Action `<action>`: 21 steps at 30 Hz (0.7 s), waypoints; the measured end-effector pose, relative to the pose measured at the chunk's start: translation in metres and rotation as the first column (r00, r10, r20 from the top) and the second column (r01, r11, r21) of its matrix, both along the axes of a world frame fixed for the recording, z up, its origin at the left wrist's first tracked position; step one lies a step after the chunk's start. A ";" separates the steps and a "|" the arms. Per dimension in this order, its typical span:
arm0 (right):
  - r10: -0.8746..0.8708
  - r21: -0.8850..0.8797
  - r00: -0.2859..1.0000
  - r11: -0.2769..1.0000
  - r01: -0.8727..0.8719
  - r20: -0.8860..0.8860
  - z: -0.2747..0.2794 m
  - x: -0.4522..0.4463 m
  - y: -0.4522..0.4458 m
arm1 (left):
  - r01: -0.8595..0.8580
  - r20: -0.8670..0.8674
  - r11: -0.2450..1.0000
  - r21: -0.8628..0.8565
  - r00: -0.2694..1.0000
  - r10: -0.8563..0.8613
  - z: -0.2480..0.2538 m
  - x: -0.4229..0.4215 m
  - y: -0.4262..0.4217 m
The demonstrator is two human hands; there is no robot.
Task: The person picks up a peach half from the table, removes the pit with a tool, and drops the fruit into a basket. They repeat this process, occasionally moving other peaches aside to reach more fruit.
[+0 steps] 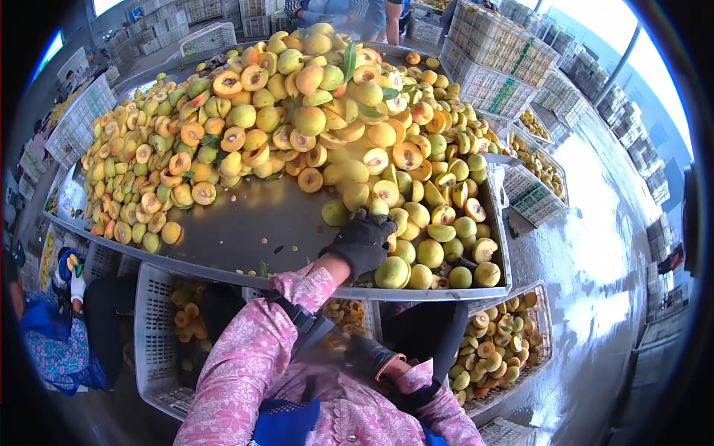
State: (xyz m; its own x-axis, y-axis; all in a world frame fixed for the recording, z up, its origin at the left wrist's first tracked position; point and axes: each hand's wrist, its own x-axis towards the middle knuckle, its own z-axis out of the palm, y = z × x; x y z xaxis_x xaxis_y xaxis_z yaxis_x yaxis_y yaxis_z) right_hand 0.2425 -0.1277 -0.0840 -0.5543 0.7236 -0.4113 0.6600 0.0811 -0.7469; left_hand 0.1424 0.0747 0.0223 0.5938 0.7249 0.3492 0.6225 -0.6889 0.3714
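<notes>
My left hand point(358, 244), in a black glove, reaches over the front edge of a metal table point(245, 223) into a pile of peaches point(309, 123). Its fingers are curled against the fruit; an orange piece shows beside them, but what they hold is hidden. Whole yellow-green peaches point(430, 253) and cut halves point(407, 156) lie around it, some halves showing brown centres. Low in front of my body is my right hand point(368, 358), also black-gloved, above a crate of peach pieces point(343, 314). Blur hides its fingers.
A crate of halves point(494, 346) stands right of my legs, a grey crate point(152, 327) to the left. Stacked crates point(502, 56) rise beyond the table's right side. A co-worker point(56, 334) sits at left; another person point(327, 11) is across the table. The floor point(595, 260) looks wet.
</notes>
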 end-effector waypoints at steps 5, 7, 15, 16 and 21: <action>-0.034 0.155 0.999 0.987 0.035 -0.009 -0.038 0.013 -0.018 | -0.009 0.174 0.938 -0.347 0.982 0.074 -0.004 -0.001 0.003; -0.042 0.126 0.999 0.991 0.040 0.011 -0.040 0.010 -0.015 | -0.031 0.173 0.907 -0.419 0.978 0.113 0.011 -0.012 -0.002; 0.256 0.580 0.953 0.757 -0.301 0.160 0.039 0.012 0.001 | 0.315 0.609 0.526 -0.790 0.500 0.616 -0.011 -0.055 -0.011; 0.298 0.670 0.925 0.640 -0.377 0.236 0.040 0.013 0.001 | 0.481 0.732 0.554 -0.680 0.391 0.558 0.000 -0.067 -0.018; -0.198 -0.070 0.881 0.980 0.187 -0.429 0.092 0.012 0.004 | 0.753 0.664 0.428 -0.500 0.016 0.748 0.021 -0.101 -0.056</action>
